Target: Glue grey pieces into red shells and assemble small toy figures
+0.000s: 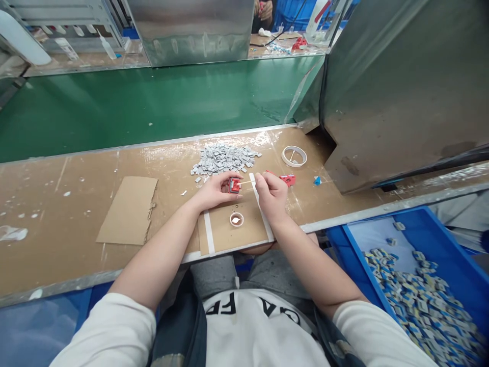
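Observation:
Between the thumb and fingers of my left hand [216, 191] is a small red and grey plastic part [234, 185]. My right hand [272, 196] pinches a thin pale stick [247, 182], whose tip reaches the face of the red part. Below the hands, a small round cup [237, 219] with something brown and white inside stands on a cardboard piece [248, 234] edged with white tape. Just beyond my hands lies a heap of small grey flat pieces [223, 158]. Right behind my right hand is a red plastic piece [287, 180], partly hidden.
A tape roll [294, 156] and a blue scrap [317, 180] lie to the right. On the left is a loose cardboard sheet [128, 210]. A blue bin [424, 219] of small parts stands low right. Beyond the table runs a green belt [171, 102]; a metal housing [401, 92] rises at right.

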Demonstrator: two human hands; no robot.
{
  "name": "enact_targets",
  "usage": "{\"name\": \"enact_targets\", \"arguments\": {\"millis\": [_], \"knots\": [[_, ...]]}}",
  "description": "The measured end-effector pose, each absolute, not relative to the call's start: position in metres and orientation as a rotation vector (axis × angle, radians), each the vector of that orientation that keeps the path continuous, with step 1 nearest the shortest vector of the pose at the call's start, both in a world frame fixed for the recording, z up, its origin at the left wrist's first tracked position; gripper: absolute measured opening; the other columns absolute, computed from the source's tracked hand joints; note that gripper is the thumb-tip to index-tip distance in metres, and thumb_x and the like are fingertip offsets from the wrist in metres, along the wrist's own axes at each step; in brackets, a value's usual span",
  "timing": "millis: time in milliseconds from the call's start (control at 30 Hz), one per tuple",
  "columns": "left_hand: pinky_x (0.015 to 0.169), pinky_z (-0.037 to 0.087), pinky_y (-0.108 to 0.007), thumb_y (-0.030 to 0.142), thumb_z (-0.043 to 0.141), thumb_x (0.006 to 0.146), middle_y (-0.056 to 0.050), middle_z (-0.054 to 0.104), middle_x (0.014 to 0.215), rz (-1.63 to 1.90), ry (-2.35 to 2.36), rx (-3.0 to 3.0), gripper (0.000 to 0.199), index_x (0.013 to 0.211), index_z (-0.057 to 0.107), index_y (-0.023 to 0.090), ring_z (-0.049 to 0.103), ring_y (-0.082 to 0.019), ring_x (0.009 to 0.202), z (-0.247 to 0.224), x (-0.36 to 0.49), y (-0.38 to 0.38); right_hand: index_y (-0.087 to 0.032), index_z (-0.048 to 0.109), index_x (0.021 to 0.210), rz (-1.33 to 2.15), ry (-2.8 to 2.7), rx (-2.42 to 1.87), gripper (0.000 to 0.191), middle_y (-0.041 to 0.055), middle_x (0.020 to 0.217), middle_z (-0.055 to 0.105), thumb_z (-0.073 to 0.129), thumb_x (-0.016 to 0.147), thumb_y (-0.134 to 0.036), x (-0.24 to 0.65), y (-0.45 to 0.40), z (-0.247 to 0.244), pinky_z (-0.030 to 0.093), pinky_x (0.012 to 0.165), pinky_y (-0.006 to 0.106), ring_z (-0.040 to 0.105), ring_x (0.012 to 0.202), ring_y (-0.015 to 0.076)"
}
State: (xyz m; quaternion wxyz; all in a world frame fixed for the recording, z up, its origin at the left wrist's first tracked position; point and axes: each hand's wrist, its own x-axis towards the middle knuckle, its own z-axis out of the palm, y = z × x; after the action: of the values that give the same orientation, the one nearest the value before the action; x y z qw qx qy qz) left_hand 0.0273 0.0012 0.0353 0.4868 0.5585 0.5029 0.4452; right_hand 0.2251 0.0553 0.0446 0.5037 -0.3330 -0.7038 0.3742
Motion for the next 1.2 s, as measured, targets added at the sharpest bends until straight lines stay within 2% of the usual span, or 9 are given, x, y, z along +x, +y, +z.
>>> {"name": "enact_targets", "arguments": {"millis": [167, 300, 467, 567, 667, 767, 900, 1067, 1200], "knots": [[0.083, 0.055, -0.03, 0.04, 0.091, 0.073, -0.002, 0.068, 0.096, 1.079, 1.227, 1.317, 0.059, 0.122, 0.064, 0.019, 0.066, -0.016, 0.085, 0.036, 0.028, 0.002, -0.022, 0.031, 0.061, 0.891, -2.116, -0.633, 0.054, -0.0039, 0.057, 0.034, 0.05, 0.106, -0.046, 0.248, 0.036, 0.046, 0.026, 0.057, 0.031, 0.033, 0.054, 0.0122], [0.084, 0.056, -0.031, 0.041, 0.091, 0.072, -0.002, 0.068, 0.096, 1.096, 1.257, 1.308, 0.058, 0.117, 0.064, 0.018, 0.067, -0.016, 0.086, 0.036, 0.028, 0.003, -0.022, 0.048, 0.066, 0.696, -2.566, -0.615, 0.046, -0.0007, 0.062, 0.051, 0.049, 0.107, -0.042, 0.263, 0.026, 0.037, 0.027, 0.062, 0.032, 0.043, 0.06, 0.0147], [0.081, 0.055, -0.03, 0.041, 0.092, 0.071, -0.002, 0.069, 0.094, 1.125, 1.31, 1.263, 0.059, 0.119, 0.065, 0.019, 0.067, -0.016, 0.083, 0.035, 0.028, 0.003, -0.021, 0.067, 0.091, 0.403, -2.585, -0.797, 0.043, 0.008, 0.087, 0.069, 0.04, 0.111, -0.048, 0.283, 0.056, 0.044, 0.038, 0.075, 0.034, 0.06, 0.083, 0.0227], [0.082, 0.056, -0.032, 0.043, 0.092, 0.072, -0.003, 0.071, 0.096, 1.164, 1.363, 1.278, 0.06, 0.121, 0.067, 0.02, 0.068, -0.017, 0.084, 0.032, 0.027, 0.002, -0.019, 0.071, 0.113, 0.104, -2.484, -1.056, 0.039, 0.0169, 0.113, 0.071, 0.054, 0.105, -0.053, 0.289, 0.088, 0.049, 0.041, 0.089, 0.042, 0.059, 0.106, 0.0329], [0.08, 0.056, -0.032, 0.045, 0.09, 0.074, -0.004, 0.073, 0.098, 1.207, 1.404, 1.326, 0.061, 0.126, 0.069, 0.021, 0.069, -0.018, 0.083, 0.027, 0.026, 0.003, -0.018, 0.072, 0.12, -0.013, -2.652, -1.076, 0.035, 0.0182, 0.116, 0.072, 0.063, 0.101, -0.046, 0.286, 0.112, 0.048, 0.04, 0.097, 0.048, 0.058, 0.113, 0.0376], [0.077, 0.055, -0.03, 0.047, 0.089, 0.075, -0.004, 0.074, 0.099, 1.275, 1.468, 1.356, 0.061, 0.128, 0.07, 0.022, 0.069, -0.017, 0.08, 0.024, 0.025, 0.003, -0.017, 0.071, 0.121, 0.048, -2.755, -0.974, 0.028, 0.0161, 0.11, 0.075, 0.06, 0.103, -0.036, 0.28, 0.124, 0.047, 0.04, 0.1, 0.048, 0.062, 0.111, 0.0358], [0.083, 0.058, -0.033, 0.045, 0.089, 0.075, -0.005, 0.075, 0.102, 1.357, 1.518, 1.335, 0.059, 0.126, 0.071, 0.022, 0.071, -0.019, 0.086, 0.025, 0.025, 0.004, -0.018, 0.062, 0.139, 0.322, -2.602, -0.851, 0.037, 0.0146, 0.126, 0.075, 0.056, 0.105, -0.033, 0.272, 0.134, 0.051, 0.046, 0.095, 0.042, 0.067, 0.11, 0.0301], [0.086, 0.059, -0.035, 0.043, 0.089, 0.074, -0.006, 0.075, 0.102, 1.375, 1.534, 1.255, 0.058, 0.124, 0.07, 0.021, 0.072, -0.021, 0.089, 0.03, 0.025, 0.003, -0.021, 0.072, 0.122, 0.246, -2.689, -0.977, 0.028, 0.0138, 0.114, 0.078, 0.066, 0.1, -0.036, 0.265, 0.155, 0.05, 0.045, 0.096, 0.046, 0.068, 0.109, 0.0333], [0.084, 0.059, -0.035, 0.046, 0.088, 0.075, -0.005, 0.075, 0.101, 1.32, 1.593, 1.29, 0.058, 0.125, 0.071, 0.023, 0.071, -0.02, 0.086, 0.029, 0.023, 0.003, -0.02, 0.072, 0.122, 0.463, -2.362, -0.971, 0.032, 0.0123, 0.112, 0.078, 0.065, 0.1, -0.042, 0.289, 0.167, 0.06, 0.052, 0.092, 0.043, 0.071, 0.102, 0.0271]]}}
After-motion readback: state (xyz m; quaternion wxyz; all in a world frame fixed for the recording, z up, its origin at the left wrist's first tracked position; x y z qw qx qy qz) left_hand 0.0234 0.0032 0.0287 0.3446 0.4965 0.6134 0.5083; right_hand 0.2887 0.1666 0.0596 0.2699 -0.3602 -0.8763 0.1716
